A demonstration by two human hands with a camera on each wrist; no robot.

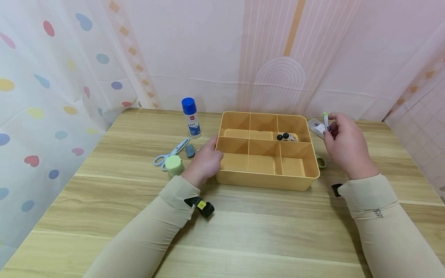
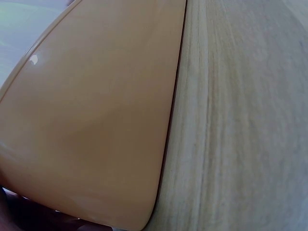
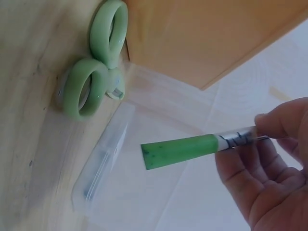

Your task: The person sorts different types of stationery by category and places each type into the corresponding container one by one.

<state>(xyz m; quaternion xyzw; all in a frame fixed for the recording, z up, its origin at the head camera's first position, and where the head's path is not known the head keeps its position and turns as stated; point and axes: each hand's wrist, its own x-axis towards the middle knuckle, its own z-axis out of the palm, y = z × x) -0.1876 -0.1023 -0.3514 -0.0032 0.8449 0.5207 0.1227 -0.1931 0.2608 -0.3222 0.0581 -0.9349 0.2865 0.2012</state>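
Note:
A yellow-orange storage box (image 1: 267,181) with six compartments stands on the table. My left hand (image 1: 205,160) grips its left side near the front corner; the box's smooth wall (image 2: 106,110) fills much of the left wrist view. Right of the box, my right hand (image 1: 345,143) holds a marker (image 3: 180,150) with a green end and a white, black-marked part, pinched between thumb and fingers above the table. Two dark-ended markers (image 1: 286,136) lie in the box's back right compartment.
Left of the box are a blue-capped glue bottle (image 1: 192,119), light-blue scissors (image 1: 174,152), a blue-grey eraser (image 1: 190,151) and a light-green round container (image 1: 174,165). Right of it lie green-handled scissors (image 3: 86,89) and a clear plastic case (image 3: 103,159). A patterned curtain (image 1: 194,50) hangs behind.

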